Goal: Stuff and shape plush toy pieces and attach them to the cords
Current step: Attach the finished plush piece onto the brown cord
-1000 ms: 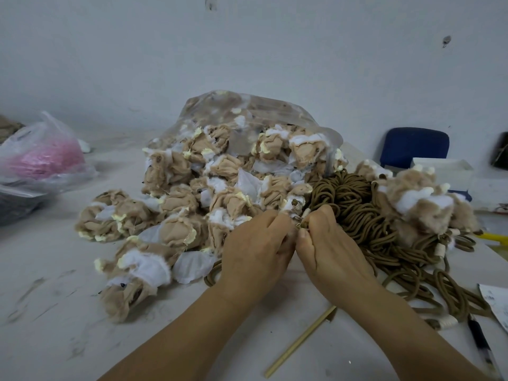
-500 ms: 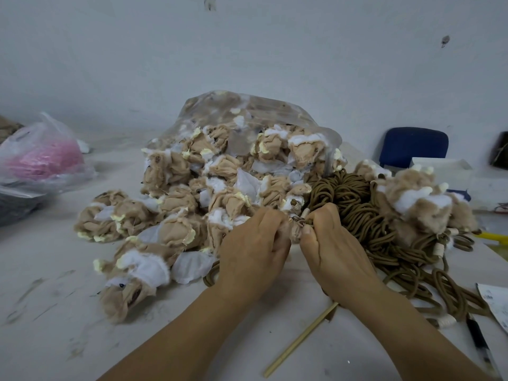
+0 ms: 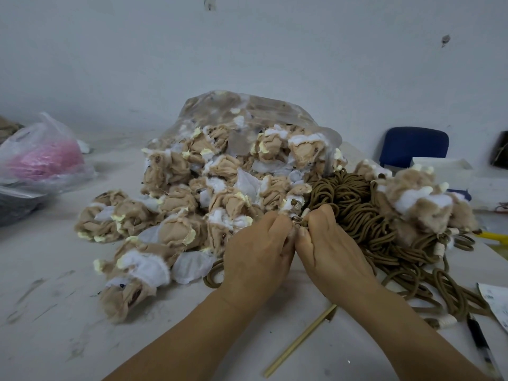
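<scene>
The small tan plush piece (image 3: 297,225) sits at the centre of the frame, pinched between your two hands. Your fingers hide how it meets a cord, so I cannot tell whether it is seated. Your left hand (image 3: 258,251) and right hand (image 3: 330,248) are both curled with their fingertips nipping the piece, and the two hands are almost touching.

With so little of the piece in your grip, a hard tug could slip it free or tear the fabric. The heap of brown coiled cords (image 3: 354,204) lies right behind your right hand, so pulling one strand may drag a tangle with it. The pile of unstuffed tan and white plush pieces (image 3: 192,199), left of centre, crowds your left hand and could snag. Below, the thin wooden stick (image 3: 299,343) lies by your right forearm, where a sweep would knock it away.
</scene>
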{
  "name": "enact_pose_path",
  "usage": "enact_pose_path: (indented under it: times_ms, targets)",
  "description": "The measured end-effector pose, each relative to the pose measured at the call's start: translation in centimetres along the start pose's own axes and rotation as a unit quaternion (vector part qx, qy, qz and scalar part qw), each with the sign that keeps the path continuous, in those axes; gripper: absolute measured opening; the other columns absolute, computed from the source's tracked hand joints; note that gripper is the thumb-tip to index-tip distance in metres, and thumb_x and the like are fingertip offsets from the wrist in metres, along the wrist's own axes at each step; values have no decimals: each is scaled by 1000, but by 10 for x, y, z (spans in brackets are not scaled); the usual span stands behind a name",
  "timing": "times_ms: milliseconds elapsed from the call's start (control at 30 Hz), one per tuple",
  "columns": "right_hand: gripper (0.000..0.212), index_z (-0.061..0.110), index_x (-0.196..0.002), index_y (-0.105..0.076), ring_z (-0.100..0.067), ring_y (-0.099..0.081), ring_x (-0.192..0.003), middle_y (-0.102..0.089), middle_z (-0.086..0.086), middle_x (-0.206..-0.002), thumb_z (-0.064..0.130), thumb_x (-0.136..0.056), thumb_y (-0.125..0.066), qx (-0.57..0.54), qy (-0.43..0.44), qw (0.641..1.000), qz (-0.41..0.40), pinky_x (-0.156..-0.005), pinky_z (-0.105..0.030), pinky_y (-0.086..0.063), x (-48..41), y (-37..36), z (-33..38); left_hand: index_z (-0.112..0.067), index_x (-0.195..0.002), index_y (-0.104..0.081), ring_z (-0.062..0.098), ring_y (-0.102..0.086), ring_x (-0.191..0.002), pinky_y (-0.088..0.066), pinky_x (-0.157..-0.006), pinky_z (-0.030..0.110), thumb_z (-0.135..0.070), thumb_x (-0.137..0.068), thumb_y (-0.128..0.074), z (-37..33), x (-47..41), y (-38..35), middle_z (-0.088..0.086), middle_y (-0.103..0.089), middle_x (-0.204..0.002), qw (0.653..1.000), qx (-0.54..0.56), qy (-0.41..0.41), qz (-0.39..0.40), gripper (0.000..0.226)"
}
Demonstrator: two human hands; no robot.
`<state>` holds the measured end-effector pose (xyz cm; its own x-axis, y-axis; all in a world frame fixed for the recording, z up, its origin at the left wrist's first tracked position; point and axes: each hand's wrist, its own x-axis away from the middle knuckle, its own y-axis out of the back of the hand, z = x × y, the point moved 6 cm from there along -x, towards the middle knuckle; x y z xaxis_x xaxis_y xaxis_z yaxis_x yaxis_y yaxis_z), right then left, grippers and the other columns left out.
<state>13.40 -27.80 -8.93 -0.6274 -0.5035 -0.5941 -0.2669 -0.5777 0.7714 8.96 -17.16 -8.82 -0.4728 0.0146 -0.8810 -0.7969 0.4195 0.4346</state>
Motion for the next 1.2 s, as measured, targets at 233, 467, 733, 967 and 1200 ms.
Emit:
enact_pose_path:
  times_ms: [233,467,733,967,1200]
  targets:
    - [26,21,-87,-28,-12,-33,-56,-29,3,-86,45,-92,-19,-10,7,1000,2,-50,-26,-23,1,0,2,-12,-85,-67,17,-53,-54,-45,-40,38,-22,-88,-53,6,4,-3,-2,-61,-76,999,39,29,12,17]
    - [23,24,-83,-31,-17,-39,-65,-28,8,-80,39,-98,-21,-111,-13,994,19,-55,-35,-36,5,-6,-9,-16,-101,-72,16,-58,-64,-50,-46,38,-29,-92,-52,9,2,-4,0,-62,-87,994,93,36,48,26]
    - [18,41,-110,-41,0,-50,-95,-46,20,-107,50,-94,-37,-205,-35,978,9,-78,-19,-45,2,-6,-18,-23,-97,-69,4,-62,-87,-52,-76,29,-30,-94,-57,28,7,-15,-13,-66,-91,946,241,191,105,14]
    - [29,26,-120,-51,15,-46,-94,-42,33,-102,23,-92,-59,-142,20,989,22,-74,-7,-41,0,-5,-11,-32,-88,-64,8,-65,-82,-53,-71,23,-34,-98,-56,38,17,-24,-8,-69,-85,882,335,295,152,13]
    - [25,25,-114,-56,7,-47,-84,-44,31,-96,36,-92,-59,-113,40,991,52,-69,-10,-39,-1,-1,-5,-18,-83,-67,9,-66,-74,-52,-65,20,-25,-97,-57,45,25,-30,-2,-70,-77,755,472,408,202,18]
